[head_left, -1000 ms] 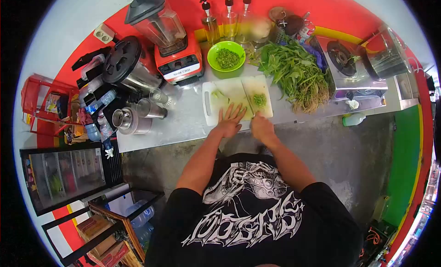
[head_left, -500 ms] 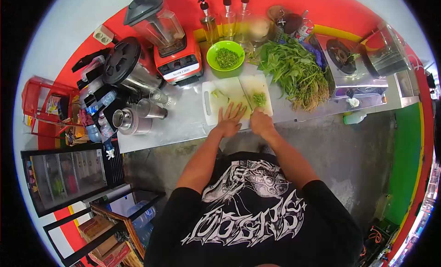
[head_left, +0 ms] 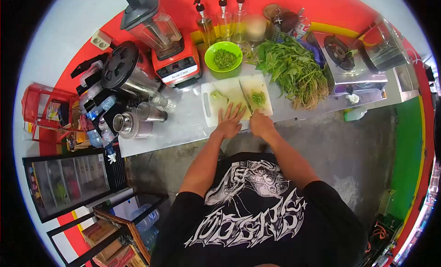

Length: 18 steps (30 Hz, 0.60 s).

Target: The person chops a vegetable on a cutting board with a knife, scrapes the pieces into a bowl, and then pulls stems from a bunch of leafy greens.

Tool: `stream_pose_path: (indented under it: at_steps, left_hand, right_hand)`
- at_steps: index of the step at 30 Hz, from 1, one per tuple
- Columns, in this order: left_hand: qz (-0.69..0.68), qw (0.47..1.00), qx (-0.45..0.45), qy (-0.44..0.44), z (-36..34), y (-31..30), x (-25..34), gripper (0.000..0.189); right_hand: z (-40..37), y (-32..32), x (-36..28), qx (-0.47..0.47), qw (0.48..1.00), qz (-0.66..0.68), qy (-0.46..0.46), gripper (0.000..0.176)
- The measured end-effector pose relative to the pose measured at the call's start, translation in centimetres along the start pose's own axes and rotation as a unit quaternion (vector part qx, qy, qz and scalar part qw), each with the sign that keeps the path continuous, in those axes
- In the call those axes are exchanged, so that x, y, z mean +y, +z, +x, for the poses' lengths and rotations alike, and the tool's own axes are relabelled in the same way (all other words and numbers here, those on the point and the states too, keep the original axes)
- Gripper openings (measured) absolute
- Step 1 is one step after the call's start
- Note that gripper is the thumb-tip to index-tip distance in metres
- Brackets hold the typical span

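On the white cutting board [head_left: 212, 111], my left hand [head_left: 230, 120] lies flat with its fingers spread. My right hand [head_left: 262, 124] is closed round the handle of a knife [head_left: 245, 96], whose blade points away from me across the board. A small pile of chopped greens [head_left: 258, 99] lies right of the blade. Left of it, beyond my left fingertips, are a few loose green pieces [head_left: 219, 95]. Behind the board stands a lime-green bowl [head_left: 223, 73] holding more chopped greens [head_left: 225, 59].
A heap of leafy greens with roots [head_left: 298, 71] lies right of the board, beside a gas stove [head_left: 358, 84]. A red blender [head_left: 177, 65], pump bottles [head_left: 225, 23] and metal cups [head_left: 151, 112] stand behind and left. The steel counter's front edge [head_left: 165, 146] faces me.
The whole view has shifted slightly. Both hands stay in nearly the same place on the board, and the knife lies at almost the same angle.
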<state>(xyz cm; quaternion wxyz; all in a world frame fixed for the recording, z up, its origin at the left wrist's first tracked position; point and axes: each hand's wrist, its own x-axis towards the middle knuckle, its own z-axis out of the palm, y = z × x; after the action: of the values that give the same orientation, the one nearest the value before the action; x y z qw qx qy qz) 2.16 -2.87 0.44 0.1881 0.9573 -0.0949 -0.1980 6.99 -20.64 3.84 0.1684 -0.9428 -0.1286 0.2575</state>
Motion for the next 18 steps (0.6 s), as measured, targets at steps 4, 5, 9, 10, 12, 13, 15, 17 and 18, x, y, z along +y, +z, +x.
stream_pose_path:
  at_steps: [4,5,9,10,12,13,15,17,18]
  left_hand:
    - [-0.007,1.000,0.007,-0.001,0.1,0.3,0.0,0.081]
    - [-0.007,1.000,0.007,0.000,0.1,0.3,0.0,0.081]
    - [-0.014,1.000,0.004,0.004,0.1,0.2,-0.1,0.082]
    - [-0.015,1.000,0.004,0.004,0.1,0.2,-0.1,0.082]
    - [-0.018,1.000,0.011,0.004,0.0,0.2,-0.1,0.082]
    - [-0.019,1.000,0.016,0.006,0.0,0.3,-0.1,0.082]
    - [-0.021,0.999,0.023,0.012,0.0,0.3,-0.1,0.082]
    - [-0.015,1.000,0.012,0.006,0.0,0.3,-0.1,0.082]
    - [-0.013,1.000,0.012,0.008,0.1,0.3,-0.2,0.082]
  right_hand:
    - [-0.9,1.4,0.3,0.010,0.999,0.040,0.010,0.034]
    - [-0.8,1.4,0.4,0.010,0.999,0.040,0.011,0.034]
    - [-0.9,-0.6,-0.1,-0.014,1.000,-0.012,0.001,0.033]
    - [-1.1,-1.1,-0.4,-0.014,1.000,-0.019,-0.004,0.033]
    - [-1.9,-1.3,-0.8,-0.010,1.000,-0.015,-0.007,0.033]
    - [-2.3,-1.2,-0.9,-0.004,1.000,-0.011,-0.008,0.033]
    - [-2.4,0.1,-1.1,0.006,1.000,-0.020,-0.001,0.032]
    - [-1.8,0.9,-1.1,0.018,0.999,-0.027,0.006,0.030]
    - [-1.2,0.7,-1.1,0.011,1.000,-0.026,0.005,0.031]
